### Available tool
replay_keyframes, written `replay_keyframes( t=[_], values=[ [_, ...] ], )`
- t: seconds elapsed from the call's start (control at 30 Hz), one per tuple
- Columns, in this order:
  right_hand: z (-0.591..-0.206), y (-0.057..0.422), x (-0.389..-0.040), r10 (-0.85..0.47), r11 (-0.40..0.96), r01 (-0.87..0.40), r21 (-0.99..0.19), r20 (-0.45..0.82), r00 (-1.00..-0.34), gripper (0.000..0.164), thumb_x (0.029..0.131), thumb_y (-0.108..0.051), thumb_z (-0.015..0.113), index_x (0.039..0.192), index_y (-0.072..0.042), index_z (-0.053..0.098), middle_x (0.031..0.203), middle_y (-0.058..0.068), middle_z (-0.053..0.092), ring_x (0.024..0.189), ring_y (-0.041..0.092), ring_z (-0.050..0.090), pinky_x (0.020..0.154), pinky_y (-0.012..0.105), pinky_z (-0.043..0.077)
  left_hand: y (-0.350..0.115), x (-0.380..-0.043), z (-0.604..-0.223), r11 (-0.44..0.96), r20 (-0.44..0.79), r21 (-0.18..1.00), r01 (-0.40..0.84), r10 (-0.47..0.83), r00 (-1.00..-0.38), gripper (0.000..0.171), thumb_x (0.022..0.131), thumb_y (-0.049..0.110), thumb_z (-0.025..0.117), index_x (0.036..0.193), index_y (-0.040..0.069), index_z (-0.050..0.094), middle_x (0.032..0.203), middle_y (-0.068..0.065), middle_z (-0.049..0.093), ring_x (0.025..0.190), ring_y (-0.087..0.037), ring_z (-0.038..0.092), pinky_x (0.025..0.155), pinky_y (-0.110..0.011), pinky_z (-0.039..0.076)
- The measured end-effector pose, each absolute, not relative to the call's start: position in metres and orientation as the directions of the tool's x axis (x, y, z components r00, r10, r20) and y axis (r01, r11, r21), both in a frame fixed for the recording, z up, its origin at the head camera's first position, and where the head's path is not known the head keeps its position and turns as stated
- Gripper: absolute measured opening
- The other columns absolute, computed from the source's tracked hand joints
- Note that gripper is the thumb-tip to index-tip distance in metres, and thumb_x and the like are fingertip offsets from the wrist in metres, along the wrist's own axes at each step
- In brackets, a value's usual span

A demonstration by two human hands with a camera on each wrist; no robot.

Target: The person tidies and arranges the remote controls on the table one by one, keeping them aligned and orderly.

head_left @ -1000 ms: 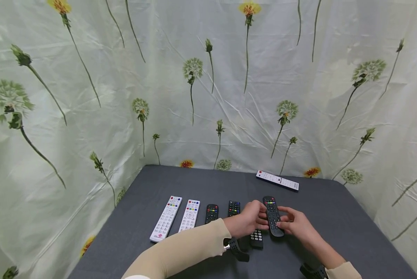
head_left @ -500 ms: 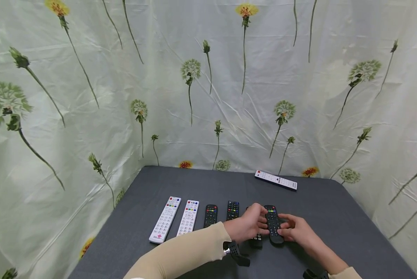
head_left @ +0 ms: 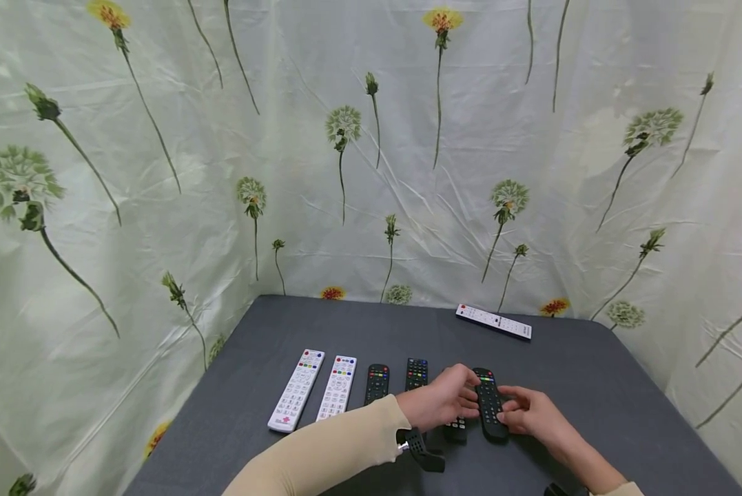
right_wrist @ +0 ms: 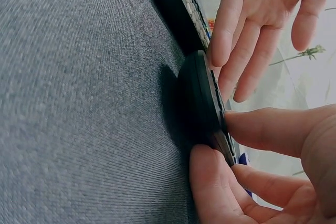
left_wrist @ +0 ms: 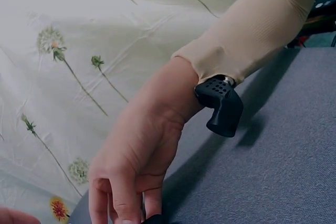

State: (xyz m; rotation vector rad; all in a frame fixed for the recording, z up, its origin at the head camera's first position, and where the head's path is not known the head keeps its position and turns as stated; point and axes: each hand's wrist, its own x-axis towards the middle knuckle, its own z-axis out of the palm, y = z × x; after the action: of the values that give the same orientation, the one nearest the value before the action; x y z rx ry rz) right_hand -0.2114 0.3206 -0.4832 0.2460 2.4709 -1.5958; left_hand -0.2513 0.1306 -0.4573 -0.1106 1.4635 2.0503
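A black remote control with coloured buttons near its top lies at the right end of a row of remotes. My right hand pinches its right edge; in the right wrist view the thumb is at its button face and the fingers are at its side, close over the cloth. At its left edge is my left hand, fingers relaxed and loosely bent. That hand reaches over another black remote and hides most of it. In the left wrist view the left fingers point down.
Further left along the row lie two black remotes, one partly behind the left wrist and one, then two white remotes, a shorter and a longer. A white remote lies aslant at the dark table's back edge, before a flowered curtain.
The black remote in my right hand has come down and nearer to me, beside the partly hidden one. Both hands have shifted slightly nearer with it.
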Motion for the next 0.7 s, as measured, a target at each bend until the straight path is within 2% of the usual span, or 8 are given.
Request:
replay_keyframes(
  t=[0.17,0.4,0.7],
  values=[
    [-0.4837,0.3210,-0.2112,0.046,0.408,0.250,-0.878,-0.254,-0.966,0.067,0.085,-0.001,0.076,0.142,0.012,0.044,0.095,0.011,0.067,0.083,0.023,0.064,0.072,0.039,0.059,0.1288,-0.2503,-0.4548,-0.199,-0.414,0.823,-0.532,0.431,-0.802,0.064,0.087,0.003,0.057,0.144,-0.012,0.030,0.114,-0.043,0.050,0.113,-0.057,0.053,0.100,-0.062,0.044],
    [-0.4842,0.3230,-0.2058,0.017,0.409,0.242,-0.880,-0.258,-0.966,0.072,0.084,-0.005,0.079,0.143,0.014,0.042,0.094,0.011,0.067,0.084,0.023,0.065,0.073,0.038,0.058,0.1252,-0.2487,-0.4548,-0.190,-0.433,0.813,-0.551,0.434,-0.790,0.056,0.089,0.005,0.058,0.139,-0.011,0.039,0.109,-0.039,0.051,0.109,-0.054,0.056,0.099,-0.061,0.045],
    [-0.4861,0.3286,-0.2058,-0.040,0.390,0.205,-0.898,-0.239,-0.970,0.073,0.085,-0.006,0.078,0.143,0.016,0.040,0.095,0.011,0.066,0.085,0.022,0.063,0.072,0.036,0.058,0.1254,-0.2498,-0.4541,-0.189,-0.433,0.804,-0.563,0.464,-0.773,0.041,0.090,0.005,0.057,0.127,-0.012,0.051,0.116,-0.041,0.050,0.115,-0.056,0.052,0.102,-0.061,0.042]
  ],
)
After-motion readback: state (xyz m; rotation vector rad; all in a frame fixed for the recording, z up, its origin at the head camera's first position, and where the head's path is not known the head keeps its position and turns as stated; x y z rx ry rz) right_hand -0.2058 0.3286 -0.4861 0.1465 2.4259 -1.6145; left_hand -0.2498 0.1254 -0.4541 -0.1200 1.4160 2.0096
